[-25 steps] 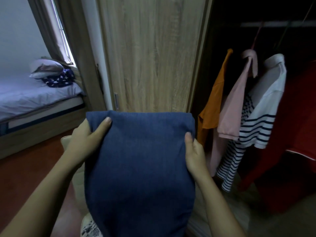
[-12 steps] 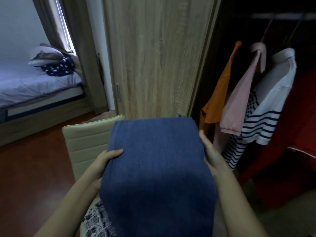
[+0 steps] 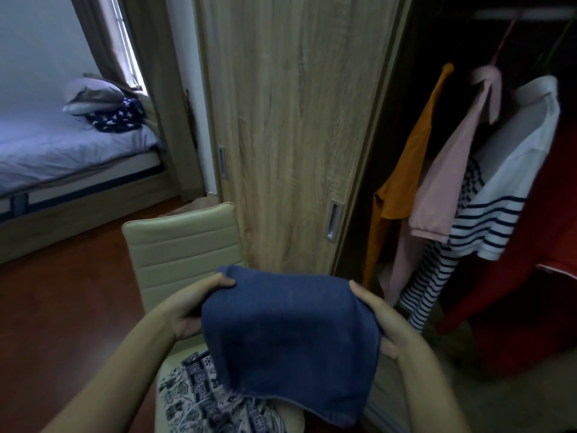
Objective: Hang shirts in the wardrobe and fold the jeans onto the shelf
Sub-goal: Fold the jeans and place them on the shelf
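Folded blue jeans (image 3: 290,335) hang between my two hands above a cream chair. My left hand (image 3: 193,307) grips their left edge, thumb on top. My right hand (image 3: 384,323) grips the right edge. In the open wardrobe on the right hang an orange shirt (image 3: 409,170), a pink shirt (image 3: 449,182), a white shirt with navy stripes (image 3: 505,195) and a red garment (image 3: 549,232). A patterned black-and-white garment (image 3: 206,398) lies on the chair seat under the jeans.
The cream chair (image 3: 181,245) stands right before the wooden wardrobe door (image 3: 296,120). A bed (image 3: 62,151) with a pillow and a star-patterned cloth is at the left by a window. Brown floor (image 3: 62,307) lies between bed and chair.
Both hands have lowered the jeans from chest height down toward the chair, and the cloth now looks shorter and more bundled. The view has tilted down, showing the chair and patterned garment.
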Demonstrator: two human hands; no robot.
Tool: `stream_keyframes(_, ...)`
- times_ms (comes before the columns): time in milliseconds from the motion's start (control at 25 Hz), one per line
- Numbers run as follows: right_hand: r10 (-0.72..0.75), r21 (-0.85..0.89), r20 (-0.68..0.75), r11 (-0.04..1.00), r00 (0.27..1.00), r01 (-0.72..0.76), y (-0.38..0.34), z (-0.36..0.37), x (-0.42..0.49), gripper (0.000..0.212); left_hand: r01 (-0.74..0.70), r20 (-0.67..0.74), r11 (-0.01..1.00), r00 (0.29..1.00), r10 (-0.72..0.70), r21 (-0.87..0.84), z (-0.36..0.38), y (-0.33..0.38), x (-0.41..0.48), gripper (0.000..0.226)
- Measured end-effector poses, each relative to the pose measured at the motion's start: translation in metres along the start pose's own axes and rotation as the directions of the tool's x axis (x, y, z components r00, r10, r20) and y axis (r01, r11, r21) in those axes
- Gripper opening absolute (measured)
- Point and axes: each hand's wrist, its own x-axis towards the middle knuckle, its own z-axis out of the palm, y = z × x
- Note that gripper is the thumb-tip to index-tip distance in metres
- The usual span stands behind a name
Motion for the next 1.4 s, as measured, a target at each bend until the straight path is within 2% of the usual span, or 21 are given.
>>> stream_keyframes(40,-0.040,-0.042,-0.042,0.998,0.998,0.038,-0.003,-0.001,-0.003,0.077,-0.008,0.018,1.000,1.000,0.008,-0.019,0.006,0.003,-0.001,0.054)
stream_keyframes(120,-0.208,-0.181,-0.133,0.966,0.969,0.182,-0.010,0.005,-0.012,0.092,-0.096,0.046,0.995,0.994,0.097,-0.015,0.015,0.009,-0.009,0.075)
stream_keyframes(240,-0.472,-0.359,-0.219,0.853,0.854,0.379,-0.022,0.015,-0.023,0.096,-0.286,0.002,0.951,0.958,0.288,0.120,0.015,0.028,-0.018,0.107)
stream_keyframes(360,-0.615,-0.379,-0.209,0.768,0.760,0.517,-0.031,0.009,-0.026,0.112,-0.450,0.226,0.884,0.881,0.415,0.129,0.008,0.035,-0.025,0.113)
stream_keyframes(440,-0.678,-0.406,-0.157,0.707,0.718,0.579,-0.040,0.006,-0.033,0.120,-0.558,0.302,0.809,0.816,0.493,0.186,0.012,0.038,-0.033,0.115)
stream_keyframes(480,-0.702,-0.427,-0.109,0.672,0.704,0.605,-0.046,0.007,-0.039,0.117,-0.610,0.296,0.758,0.786,0.543,0.230,0.014,0.040,-0.035,0.112)
stream_keyframes(600,-0.773,-0.499,0.026,0.540,0.634,0.678,-0.069,0.009,-0.050,0.088,-0.714,0.191,0.597,0.685,0.703,0.365,0.018,0.053,-0.037,0.086)
stream_keyframes(680,-0.841,-0.567,-0.017,0.454,0.541,0.687,-0.076,0.013,-0.052,0.065,-0.678,0.100,0.475,0.624,0.775,0.561,0.018,0.062,-0.035,0.057)
stream_keyframes(760,-0.865,-0.663,-0.144,0.445,0.481,0.602,-0.075,0.015,-0.048,0.055,-0.492,0.012,0.372,0.616,0.788,0.787,0.017,0.064,-0.030,0.039)
stream_keyframes(800,-0.866,-0.672,-0.165,0.449,0.472,0.589,-0.073,0.014,-0.045,0.055,-0.471,-0.023,0.387,0.611,0.791,0.793,0.018,0.061,-0.029,0.035)
stream_keyframes(840,-0.869,-0.647,-0.158,0.450,0.470,0.615,-0.070,0.015,-0.043,0.056,-0.534,-0.043,0.423,0.582,0.812,0.732,0.021,0.056,-0.030,0.041)
stream_keyframes(880,-0.867,-0.597,-0.141,0.460,0.478,0.657,-0.070,0.017,-0.043,0.057,-0.620,-0.068,0.490,0.577,0.814,0.613,0.024,0.052,-0.033,0.046)
stream_keyframes(960,-0.869,-0.562,-0.111,0.455,0.482,0.691,-0.075,0.024,-0.044,0.058,-0.719,-0.065,0.589,0.612,0.788,0.370,0.033,0.050,-0.043,0.055)
stream_keyframes(1040,-0.867,-0.555,-0.094,0.453,0.489,0.697,-0.087,0.031,-0.045,0.060,-0.735,-0.048,0.664,0.664,0.746,0.141,0.039,0.048,-0.039,0.067)
stream_keyframes(1080,-0.851,-0.515,-0.081,0.481,0.518,0.710,-0.091,0.030,-0.045,0.063,-0.718,-0.069,0.693,0.689,0.721,0.071,0.043,0.049,-0.036,0.069)
stream_keyframes(1160,-0.763,-0.330,0.002,0.609,0.646,0.721,-0.089,0.021,-0.044,0.072,-0.697,-0.119,0.717,0.710,0.694,0.014,0.047,0.054,-0.033,0.065)
stream_keyframes(1200,-0.682,-0.216,0.035,0.709,0.731,0.672,-0.082,0.014,-0.042,0.080,-0.678,-0.140,0.735,0.727,0.673,0.014,0.047,0.057,-0.032,0.062)
stream_keyframes(1280,-0.474,-0.069,0.083,0.875,0.877,0.480,-0.052,0.006,-0.036,0.094,-0.603,-0.161,0.796,0.781,0.603,0.055,0.047,0.065,-0.025,0.057)
stream_keyframes(1320,-0.394,-0.051,0.076,0.916,0.916,0.398,-0.034,0.006,-0.031,0.096,-0.553,-0.169,0.829,0.813,0.558,0.078,0.044,0.067,-0.019,0.055)
stream_keyframes(1400,-0.343,-0.071,-0.018,0.937,0.939,0.341,-0.008,0.014,-0.021,0.093,-0.455,-0.153,0.889,0.876,0.458,0.051,0.036,0.070,-0.007,0.048)
